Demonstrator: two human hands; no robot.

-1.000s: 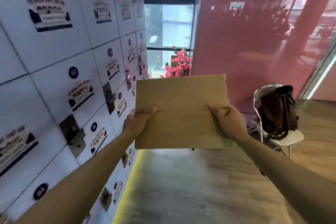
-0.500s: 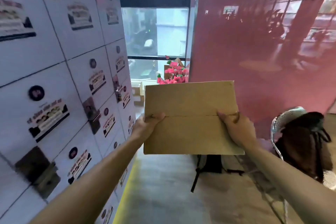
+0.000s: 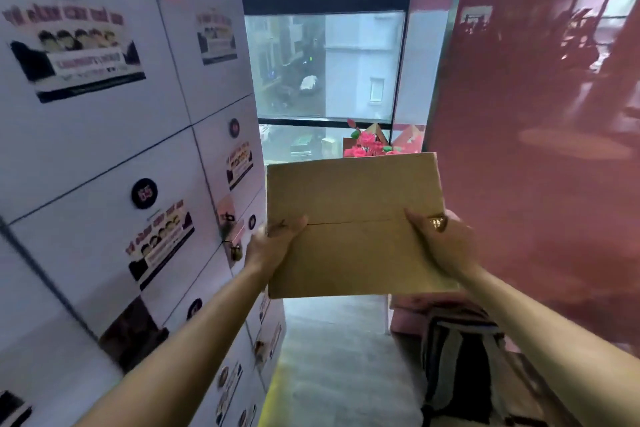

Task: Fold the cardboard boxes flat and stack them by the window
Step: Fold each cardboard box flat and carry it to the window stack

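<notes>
A flattened brown cardboard box (image 3: 353,218) is held up in front of me at chest height, its broad face toward the camera with a seam across the middle. My left hand (image 3: 273,246) grips its left edge, thumb on the front face. My right hand (image 3: 441,243) grips the right edge the same way, a ring showing on one finger. Straight ahead at the end of the corridor stands the tall window (image 3: 325,66). The floor below the window is hidden behind the box.
A wall of white lockers (image 3: 104,149) with stickers runs close along my left. A glossy pink wall (image 3: 536,149) closes the right side. Pink flowers (image 3: 367,146) stand by the window. A dark striped bag (image 3: 464,367) lies on the floor at lower right.
I have moved down the corridor toward the window, which now looks much larger. The chair with the brown bag has dropped out of view. Both hands keep the same hold on the box.
</notes>
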